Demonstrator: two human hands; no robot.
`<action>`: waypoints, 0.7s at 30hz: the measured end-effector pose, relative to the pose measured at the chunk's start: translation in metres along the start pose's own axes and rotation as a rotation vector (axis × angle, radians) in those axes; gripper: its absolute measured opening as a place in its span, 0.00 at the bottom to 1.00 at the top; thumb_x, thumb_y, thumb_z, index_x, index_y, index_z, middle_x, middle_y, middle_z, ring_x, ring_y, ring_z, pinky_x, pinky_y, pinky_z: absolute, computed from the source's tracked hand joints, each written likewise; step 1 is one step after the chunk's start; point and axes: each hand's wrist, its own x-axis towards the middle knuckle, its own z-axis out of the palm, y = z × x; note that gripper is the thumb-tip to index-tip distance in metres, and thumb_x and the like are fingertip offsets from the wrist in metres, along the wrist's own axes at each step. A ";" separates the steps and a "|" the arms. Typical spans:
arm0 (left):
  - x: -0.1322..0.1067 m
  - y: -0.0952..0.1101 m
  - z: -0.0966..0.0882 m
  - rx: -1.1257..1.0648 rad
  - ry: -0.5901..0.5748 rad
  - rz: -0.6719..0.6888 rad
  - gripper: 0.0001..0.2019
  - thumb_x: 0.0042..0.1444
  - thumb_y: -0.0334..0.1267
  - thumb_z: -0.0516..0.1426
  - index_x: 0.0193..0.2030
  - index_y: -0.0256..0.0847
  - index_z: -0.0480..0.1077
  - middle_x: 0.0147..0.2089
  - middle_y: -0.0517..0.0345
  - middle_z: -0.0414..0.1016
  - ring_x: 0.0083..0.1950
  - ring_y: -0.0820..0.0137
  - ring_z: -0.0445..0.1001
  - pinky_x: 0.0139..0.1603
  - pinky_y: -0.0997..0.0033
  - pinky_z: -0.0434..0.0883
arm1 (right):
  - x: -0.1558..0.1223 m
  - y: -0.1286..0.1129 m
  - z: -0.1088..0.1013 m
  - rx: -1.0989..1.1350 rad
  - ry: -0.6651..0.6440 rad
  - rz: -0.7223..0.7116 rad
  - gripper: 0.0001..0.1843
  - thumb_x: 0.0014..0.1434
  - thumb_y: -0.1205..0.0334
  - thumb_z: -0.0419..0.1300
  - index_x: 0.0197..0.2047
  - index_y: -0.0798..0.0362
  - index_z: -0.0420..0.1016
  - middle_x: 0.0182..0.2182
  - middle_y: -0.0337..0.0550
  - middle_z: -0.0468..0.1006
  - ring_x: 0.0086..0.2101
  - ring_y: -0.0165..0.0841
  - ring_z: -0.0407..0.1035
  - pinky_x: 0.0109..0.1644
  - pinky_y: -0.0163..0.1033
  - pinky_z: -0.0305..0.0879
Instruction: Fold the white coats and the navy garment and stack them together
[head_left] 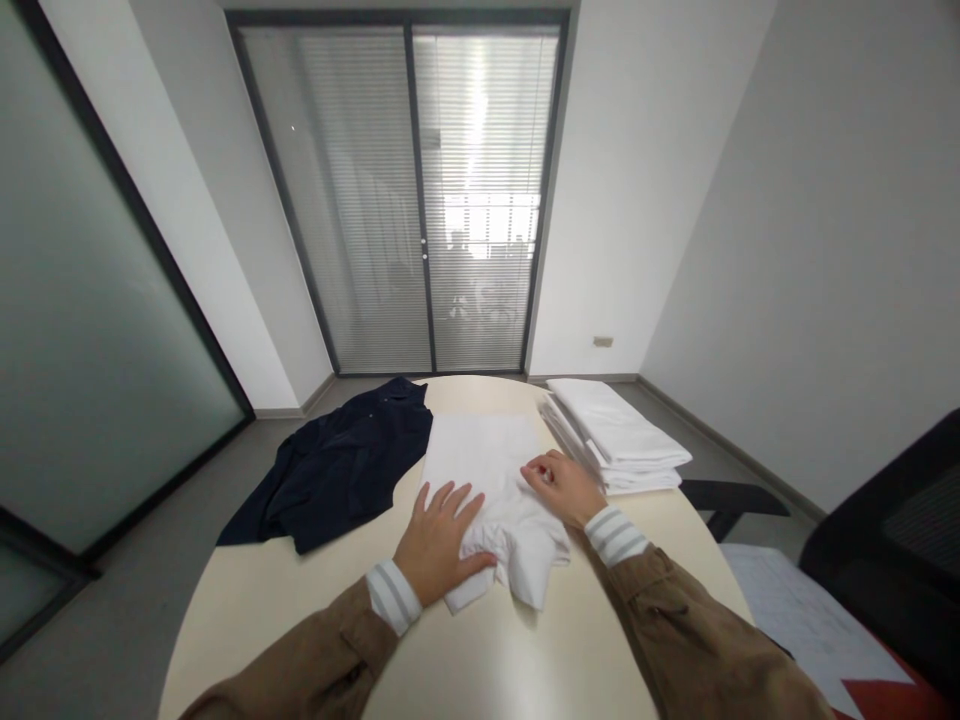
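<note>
One white garment (480,445), centred on table (465,665), apparently for equal reach; presumably steadied under left hand (441,542), spread open, gripping nothing; at right edge under right hand (568,490), half-curled (pinch on fabric unconfirmable).

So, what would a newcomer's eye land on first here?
Probably the dark navy garment, standing out sharply against the pale table on its left side. Next, the white garment at the middle, with the spread left grip and the curled right grip over it. Then the folded white stack at the table's right edge.
</note>
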 end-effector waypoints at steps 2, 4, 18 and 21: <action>-0.001 -0.004 0.003 -0.013 0.003 -0.095 0.41 0.53 0.66 0.59 0.68 0.44 0.63 0.71 0.40 0.60 0.72 0.39 0.53 0.69 0.30 0.47 | 0.000 0.000 -0.001 -0.087 0.000 0.049 0.20 0.62 0.42 0.57 0.38 0.48 0.82 0.32 0.45 0.78 0.32 0.38 0.72 0.40 0.42 0.63; -0.001 -0.010 0.005 -0.049 -0.007 -0.144 0.39 0.56 0.65 0.57 0.68 0.43 0.63 0.73 0.41 0.57 0.73 0.40 0.52 0.68 0.31 0.51 | 0.000 0.001 -0.002 -0.120 -0.022 0.072 0.20 0.63 0.44 0.56 0.40 0.48 0.81 0.32 0.44 0.79 0.34 0.38 0.73 0.42 0.42 0.64; 0.010 -0.053 0.005 -0.721 0.264 -0.243 0.11 0.55 0.36 0.59 0.44 0.38 0.76 0.46 0.49 0.80 0.48 0.62 0.79 0.57 0.57 0.72 | -0.007 0.026 0.005 0.695 -0.549 0.030 0.35 0.46 0.53 0.74 0.57 0.52 0.73 0.58 0.51 0.75 0.57 0.43 0.69 0.65 0.52 0.61; 0.011 -0.057 0.004 -0.825 0.274 -0.296 0.08 0.53 0.35 0.59 0.39 0.37 0.76 0.41 0.50 0.81 0.44 0.62 0.79 0.53 0.58 0.74 | -0.008 0.031 0.004 0.796 -0.632 0.060 0.40 0.44 0.53 0.75 0.60 0.51 0.71 0.62 0.52 0.70 0.61 0.44 0.65 0.67 0.53 0.58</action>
